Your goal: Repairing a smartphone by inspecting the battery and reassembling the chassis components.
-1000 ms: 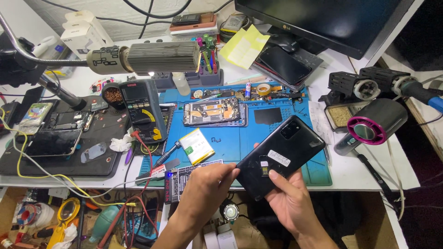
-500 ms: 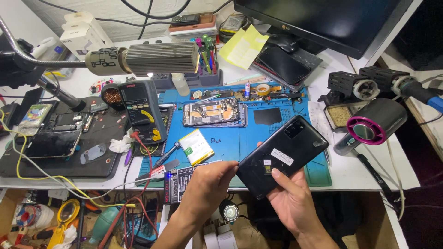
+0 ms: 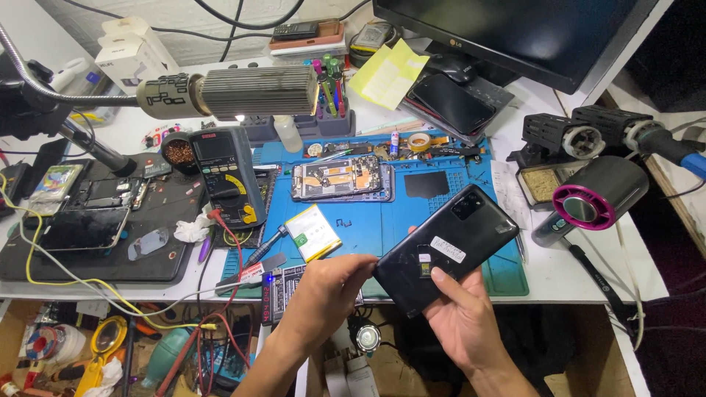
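At lower centre of the frame, both hands grasp a black phone back cover (image 3: 447,248). The left hand (image 3: 327,290) pinches its lower-left edge with its fingers; the right hand (image 3: 460,320) supports it from beneath, above the blue mat (image 3: 441,184).

My white workbench (image 3: 573,276) carries a blue rubber repair mat (image 3: 448,192) at its middle. Left of that mat lies a black rubber pad (image 3: 158,261). Right of the mat stands a black cylindrical fan with a magenta ring (image 3: 597,197). Behind the mat stands a dark flat monitor (image 3: 515,33).
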